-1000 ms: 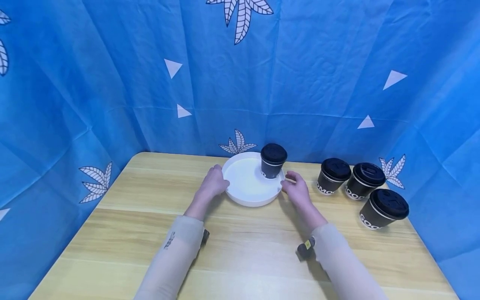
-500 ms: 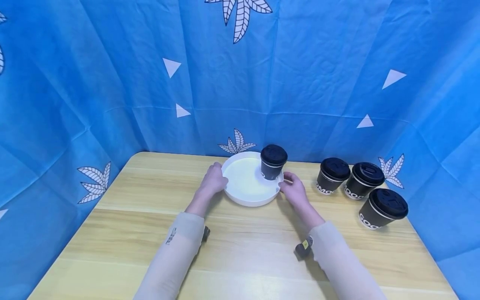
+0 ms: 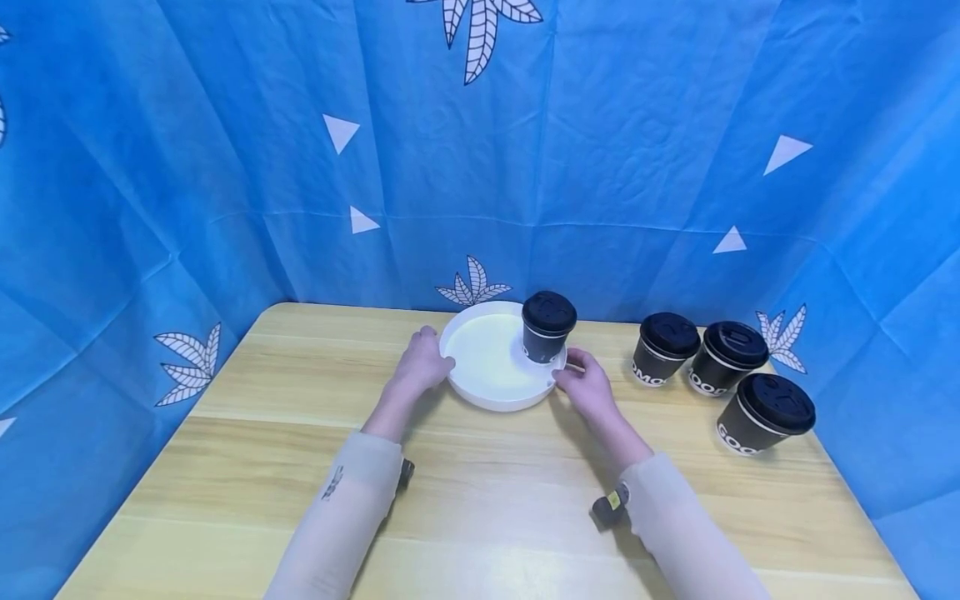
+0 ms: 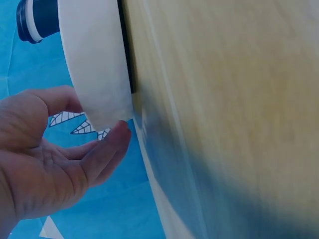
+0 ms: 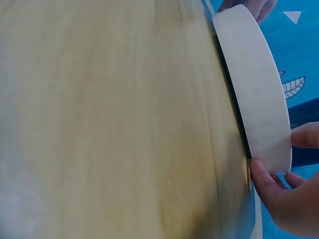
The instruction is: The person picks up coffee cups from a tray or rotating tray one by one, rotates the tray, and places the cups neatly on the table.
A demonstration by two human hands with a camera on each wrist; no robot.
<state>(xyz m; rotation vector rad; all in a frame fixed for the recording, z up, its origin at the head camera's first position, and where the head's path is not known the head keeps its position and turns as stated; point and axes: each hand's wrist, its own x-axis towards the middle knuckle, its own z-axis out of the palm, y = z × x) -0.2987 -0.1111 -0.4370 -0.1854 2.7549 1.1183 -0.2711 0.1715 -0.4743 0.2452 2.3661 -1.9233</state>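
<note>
A round white tray (image 3: 483, 362) with a low rim is held between my two hands near the far side of the wooden table. One dark paper cup (image 3: 543, 343) with a black lid stands inside it, at the right. At the tray's left edge my left hand (image 3: 422, 364) grips the rim, its thumb over the top and fingertips against the outer wall in the left wrist view. Opposite, my right hand (image 3: 587, 388) pinches the right edge beside the cup, thumb inside the rim. In the right wrist view a dark gap shows along the tray's wall (image 5: 251, 84) bottom.
To the right on the table (image 3: 480, 492) stand three more lidded cups: one (image 3: 660, 354), another (image 3: 716, 371) close beside it, and a larger-looking one (image 3: 757, 425) nearer the front. A blue patterned curtain (image 3: 480, 150) hangs around the table's back and sides.
The cup in the tray has shifted slightly toward the front right relative to the tray. Both hands keep their grip, and the tray has drifted very slightly left in view.
</note>
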